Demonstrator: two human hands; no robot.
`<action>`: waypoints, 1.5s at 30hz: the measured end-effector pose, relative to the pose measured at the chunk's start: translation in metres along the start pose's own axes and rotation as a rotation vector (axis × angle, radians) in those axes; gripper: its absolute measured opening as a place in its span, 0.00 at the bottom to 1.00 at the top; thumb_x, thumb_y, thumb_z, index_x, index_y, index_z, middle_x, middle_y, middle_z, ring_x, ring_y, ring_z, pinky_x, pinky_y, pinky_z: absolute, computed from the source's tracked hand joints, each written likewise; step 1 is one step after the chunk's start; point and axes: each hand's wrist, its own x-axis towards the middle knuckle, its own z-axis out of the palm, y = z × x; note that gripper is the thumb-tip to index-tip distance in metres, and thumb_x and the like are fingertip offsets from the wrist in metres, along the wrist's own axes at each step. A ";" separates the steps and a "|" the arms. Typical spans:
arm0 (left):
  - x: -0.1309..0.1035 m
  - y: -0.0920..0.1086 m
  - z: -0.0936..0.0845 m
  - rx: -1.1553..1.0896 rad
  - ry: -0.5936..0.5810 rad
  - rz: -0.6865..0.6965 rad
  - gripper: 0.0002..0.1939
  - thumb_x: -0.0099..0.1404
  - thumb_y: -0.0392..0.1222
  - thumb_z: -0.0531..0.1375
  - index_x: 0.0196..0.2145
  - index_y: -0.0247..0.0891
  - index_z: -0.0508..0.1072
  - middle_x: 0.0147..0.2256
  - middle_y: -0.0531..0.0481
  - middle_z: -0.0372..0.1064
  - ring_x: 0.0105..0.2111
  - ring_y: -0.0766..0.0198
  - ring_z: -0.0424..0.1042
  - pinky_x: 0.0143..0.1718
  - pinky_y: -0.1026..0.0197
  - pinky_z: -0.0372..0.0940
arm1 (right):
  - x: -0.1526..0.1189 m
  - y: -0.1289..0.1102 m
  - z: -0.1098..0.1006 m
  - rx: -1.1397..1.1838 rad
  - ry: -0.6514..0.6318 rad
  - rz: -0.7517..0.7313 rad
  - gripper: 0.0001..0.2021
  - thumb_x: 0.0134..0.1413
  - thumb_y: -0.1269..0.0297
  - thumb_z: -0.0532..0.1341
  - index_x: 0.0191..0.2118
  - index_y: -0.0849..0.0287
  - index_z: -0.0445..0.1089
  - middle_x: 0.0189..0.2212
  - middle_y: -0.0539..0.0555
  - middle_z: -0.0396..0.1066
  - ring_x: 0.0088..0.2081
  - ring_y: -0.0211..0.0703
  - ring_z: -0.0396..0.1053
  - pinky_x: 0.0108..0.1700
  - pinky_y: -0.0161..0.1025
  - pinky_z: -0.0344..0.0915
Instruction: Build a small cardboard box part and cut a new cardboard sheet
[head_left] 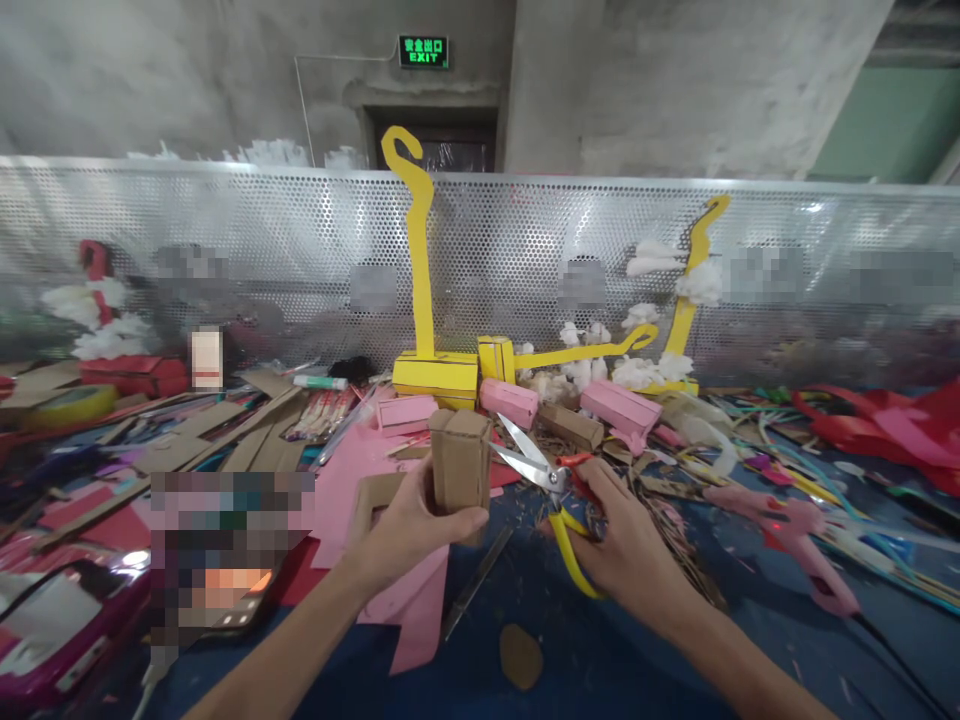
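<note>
Near the middle of the table (637, 660), the left hand (409, 530) is gripping an upright cardboard box (460, 462), while the right hand (634, 545), just to its right, is holding open scissors (551, 480) whose blades are pointing left toward the box's top edge.

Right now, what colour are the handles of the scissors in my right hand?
Yellow handles on the scissors, held in the right hand; seen in the head view.
</note>
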 end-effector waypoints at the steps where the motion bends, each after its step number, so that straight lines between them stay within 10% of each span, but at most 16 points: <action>1: 0.000 0.001 0.001 -0.004 0.002 0.002 0.25 0.50 0.40 0.73 0.44 0.37 0.71 0.39 0.45 0.76 0.40 0.55 0.74 0.39 0.55 0.71 | 0.000 0.000 0.000 0.000 0.000 -0.002 0.18 0.54 0.59 0.67 0.47 0.54 0.63 0.45 0.57 0.67 0.45 0.51 0.68 0.46 0.43 0.66; 21: -0.004 0.014 0.005 0.217 0.109 0.107 0.11 0.48 0.39 0.73 0.28 0.38 0.75 0.28 0.48 0.74 0.32 0.56 0.71 0.34 0.56 0.67 | -0.002 0.001 0.001 0.032 0.068 -0.054 0.19 0.53 0.59 0.67 0.49 0.53 0.63 0.48 0.58 0.67 0.49 0.53 0.68 0.48 0.43 0.66; 28: -0.002 0.001 0.000 0.014 0.082 0.082 0.21 0.53 0.43 0.72 0.44 0.39 0.74 0.43 0.43 0.77 0.44 0.50 0.74 0.42 0.54 0.71 | 0.000 0.000 0.003 0.041 0.041 0.008 0.16 0.53 0.59 0.67 0.44 0.55 0.64 0.41 0.55 0.68 0.42 0.50 0.68 0.42 0.42 0.66; 35: 0.002 -0.006 0.000 -0.214 -0.045 0.007 0.42 0.58 0.42 0.69 0.64 0.48 0.51 0.50 0.41 0.74 0.42 0.52 0.78 0.36 0.55 0.73 | 0.000 0.007 0.005 0.064 0.067 0.041 0.13 0.55 0.56 0.64 0.40 0.56 0.64 0.35 0.52 0.65 0.35 0.46 0.63 0.38 0.40 0.63; 45: 0.003 0.001 -0.001 -0.366 -0.106 -0.086 0.13 0.63 0.42 0.63 0.43 0.32 0.74 0.32 0.44 0.74 0.28 0.60 0.74 0.27 0.61 0.63 | -0.002 0.018 0.009 0.382 0.006 0.141 0.14 0.59 0.55 0.63 0.46 0.56 0.64 0.34 0.50 0.68 0.36 0.44 0.66 0.38 0.37 0.66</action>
